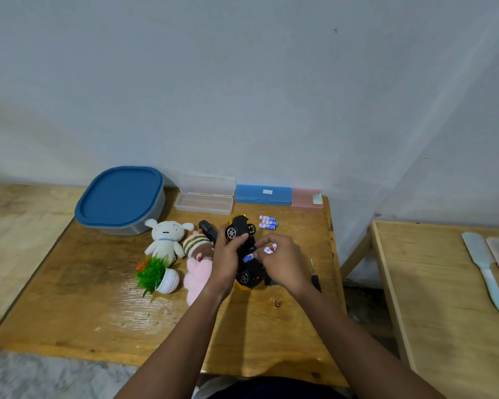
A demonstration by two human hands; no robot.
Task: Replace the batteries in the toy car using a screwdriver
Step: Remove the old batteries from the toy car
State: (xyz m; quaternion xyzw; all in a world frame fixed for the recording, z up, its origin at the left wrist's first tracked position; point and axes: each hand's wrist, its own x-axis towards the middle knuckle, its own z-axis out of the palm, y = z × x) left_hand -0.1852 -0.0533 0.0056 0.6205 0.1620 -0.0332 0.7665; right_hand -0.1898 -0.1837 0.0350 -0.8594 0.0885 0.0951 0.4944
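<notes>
Against the wall, a wooden table [98, 312] takes up most of the view, w/ a 2nd wooden table [444, 312] to the R carrying two hairbrushes [484, 272]. At the back L of the main table sits a blue-lidded container [118, 197]. Beside it along the wall are an open clear case [205, 203], a blue case [262, 194] and a pink case [306, 198]. Nearer the front are a white plush [164, 239], a striped plush [198, 246], a pink plush [198, 279] and a small potted fake plant [159, 276]. L hand [226, 263] wraps its fingers round the toy car [238, 228], held on its side just above the table centre, underside facing R. R hand [283, 263] has fingers curled, pinching batteries [270, 249] btwn them, fingertips at a blue battery [248, 258] in the car's underside. Screwdriver [315, 276] lies on the table just R of the R wrist. Battery pile [268, 222] lies behind the car, near the blue case.
</notes>
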